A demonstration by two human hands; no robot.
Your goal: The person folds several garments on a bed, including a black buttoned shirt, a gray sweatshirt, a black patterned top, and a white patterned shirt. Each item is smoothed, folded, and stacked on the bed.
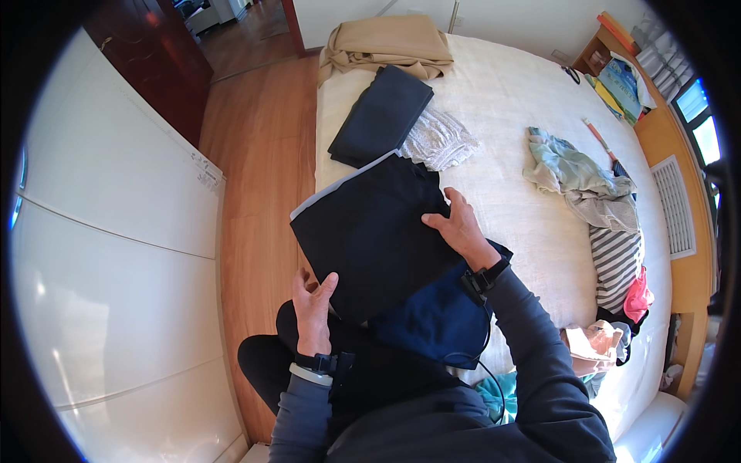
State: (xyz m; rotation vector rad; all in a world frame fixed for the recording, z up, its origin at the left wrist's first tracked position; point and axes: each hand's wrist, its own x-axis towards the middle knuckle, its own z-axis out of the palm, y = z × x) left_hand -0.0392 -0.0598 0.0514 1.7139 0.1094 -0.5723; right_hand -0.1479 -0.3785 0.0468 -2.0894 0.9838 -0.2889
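- A flat, folded black cloth (370, 239) with a pale grey strip along one edge lies between the two hands, over the person's lap and the near side of the bed.
- The left hand (312, 309) is at the cloth's near left edge, thumb on top and fingers behind, pinching that edge.
- The right hand (465, 231) is at the opposite, right-hand edge, farther from the body; its thumb rests on the cloth and its fingers stand apart from the thumb, but whether they pinch the fabric I cannot tell.
- From the left hand the cloth spreads forward and right; from the right hand it spreads left and back. Its outline looks nearly square, so no long axis stands out; the pale strip runs slantwise, ahead of the left hand, rising away to the right.
- Neither hand is clearly nearer: each touches its own side, with the body of the cloth between them.
- Below the right hand and partly under the black cloth, a soft navy-blue fabric (436, 320) shows.
- Ahead of both hands, on the cream-covered bed (502, 100), lie a folded dark grey cloth (382, 112), a crumpled white patterned cloth (440, 140) and, farthest, a folded tan blanket (390, 42).
- Well to the right of the right hand lie a rumpled pale green garment (567, 163) and a black-and-white striped cloth (616, 266).
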